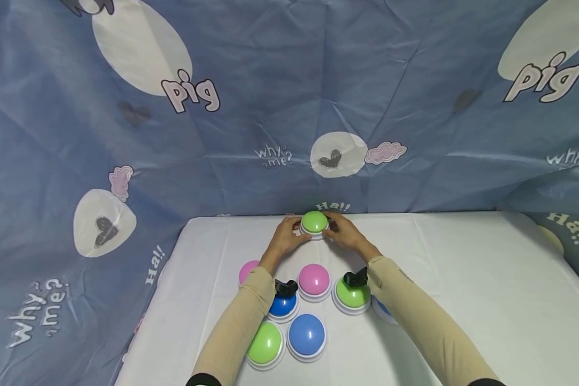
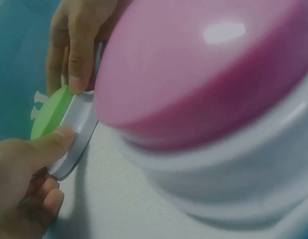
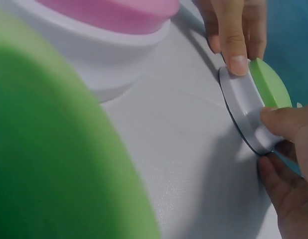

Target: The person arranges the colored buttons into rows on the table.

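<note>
A green dome push button [image 1: 314,221] with a white round base is at the table's far edge. My left hand [image 1: 287,237] grips its left side, thumb on the white base. From the opposite side my right hand [image 1: 348,232] holds the same base between thumb and fingers. In the right wrist view, the green dome [image 3: 269,85] faces the curtain and the white base [image 3: 242,107] shows a dark lower rim. Whether the base rests on the cloth or is slightly raised, I cannot tell. A pink button [image 1: 314,279] stands nearer, between my forearms.
Below the forearms are a green button [image 1: 351,295], a dark blue one [image 1: 283,305] and a partly hidden pink one [image 1: 247,269]. Closer are another green button [image 1: 265,343] and a lighter blue one [image 1: 306,335]. My right sleeve [image 1: 415,305] covers most of another blue button. A patterned curtain [image 1: 270,107] rises behind the white table [image 1: 463,268].
</note>
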`<action>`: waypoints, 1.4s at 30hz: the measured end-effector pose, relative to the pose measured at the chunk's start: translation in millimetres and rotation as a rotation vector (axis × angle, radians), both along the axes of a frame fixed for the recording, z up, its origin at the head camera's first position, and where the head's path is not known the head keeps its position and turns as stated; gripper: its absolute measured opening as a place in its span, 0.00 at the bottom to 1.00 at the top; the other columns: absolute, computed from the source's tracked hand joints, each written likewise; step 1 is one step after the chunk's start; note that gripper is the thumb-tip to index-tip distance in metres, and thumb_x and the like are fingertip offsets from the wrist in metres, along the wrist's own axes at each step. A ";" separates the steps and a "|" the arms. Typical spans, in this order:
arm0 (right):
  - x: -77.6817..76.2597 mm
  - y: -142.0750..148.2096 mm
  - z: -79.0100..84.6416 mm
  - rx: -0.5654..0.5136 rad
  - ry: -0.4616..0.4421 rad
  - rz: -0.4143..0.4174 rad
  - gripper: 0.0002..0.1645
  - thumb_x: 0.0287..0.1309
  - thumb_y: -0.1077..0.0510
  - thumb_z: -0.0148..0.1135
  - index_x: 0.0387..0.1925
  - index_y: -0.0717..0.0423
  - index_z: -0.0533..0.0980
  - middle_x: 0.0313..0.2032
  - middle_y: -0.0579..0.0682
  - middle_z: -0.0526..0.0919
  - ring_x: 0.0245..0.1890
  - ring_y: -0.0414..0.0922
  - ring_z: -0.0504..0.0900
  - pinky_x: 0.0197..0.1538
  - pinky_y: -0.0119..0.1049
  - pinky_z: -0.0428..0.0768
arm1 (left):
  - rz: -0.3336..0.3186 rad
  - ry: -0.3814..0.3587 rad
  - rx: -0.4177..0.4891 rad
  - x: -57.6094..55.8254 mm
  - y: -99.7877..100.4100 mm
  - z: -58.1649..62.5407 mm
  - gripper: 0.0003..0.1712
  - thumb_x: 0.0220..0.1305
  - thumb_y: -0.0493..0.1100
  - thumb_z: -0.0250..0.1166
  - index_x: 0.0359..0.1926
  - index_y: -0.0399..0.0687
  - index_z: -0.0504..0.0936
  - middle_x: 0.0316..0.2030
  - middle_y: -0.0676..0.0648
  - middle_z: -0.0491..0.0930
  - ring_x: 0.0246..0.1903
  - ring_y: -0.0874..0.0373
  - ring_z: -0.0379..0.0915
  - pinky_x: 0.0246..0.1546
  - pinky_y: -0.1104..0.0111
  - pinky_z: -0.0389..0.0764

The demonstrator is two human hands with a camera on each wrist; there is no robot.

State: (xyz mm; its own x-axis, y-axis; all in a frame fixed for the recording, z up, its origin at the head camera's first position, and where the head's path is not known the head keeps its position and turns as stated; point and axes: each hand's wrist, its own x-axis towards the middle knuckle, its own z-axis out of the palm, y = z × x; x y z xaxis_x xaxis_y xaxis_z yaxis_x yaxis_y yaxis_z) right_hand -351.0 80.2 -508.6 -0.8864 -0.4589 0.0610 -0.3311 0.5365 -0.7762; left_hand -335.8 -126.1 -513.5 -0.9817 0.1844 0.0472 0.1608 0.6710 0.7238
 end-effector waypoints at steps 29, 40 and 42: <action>105.5 23.4 9.1 -0.133 0.200 -0.043 0.21 0.66 0.56 0.54 0.59 0.53 0.70 0.58 0.50 0.72 0.62 0.48 0.70 0.65 0.49 0.68 | -0.149 0.116 -0.032 115.7 -7.3 30.9 0.22 0.63 0.46 0.62 0.58 0.51 0.75 0.49 0.48 0.79 0.45 0.56 0.77 0.50 0.59 0.78; 195.2 27.3 -16.8 -0.313 0.375 -0.019 0.17 0.61 0.65 0.57 0.52 0.56 0.74 0.52 0.49 0.76 0.53 0.45 0.76 0.59 0.31 0.73 | -0.346 0.177 -0.238 183.4 -8.7 27.1 0.25 0.59 0.60 0.62 0.53 0.55 0.78 0.40 0.56 0.81 0.43 0.62 0.75 0.58 0.58 0.65; 205.4 24.6 -22.9 -0.341 0.419 -0.017 0.18 0.59 0.67 0.58 0.52 0.55 0.74 0.51 0.48 0.76 0.53 0.43 0.75 0.61 0.27 0.70 | -0.402 0.140 -0.300 187.5 -7.3 31.4 0.31 0.56 0.64 0.63 0.57 0.56 0.76 0.48 0.55 0.80 0.51 0.61 0.73 0.63 0.52 0.59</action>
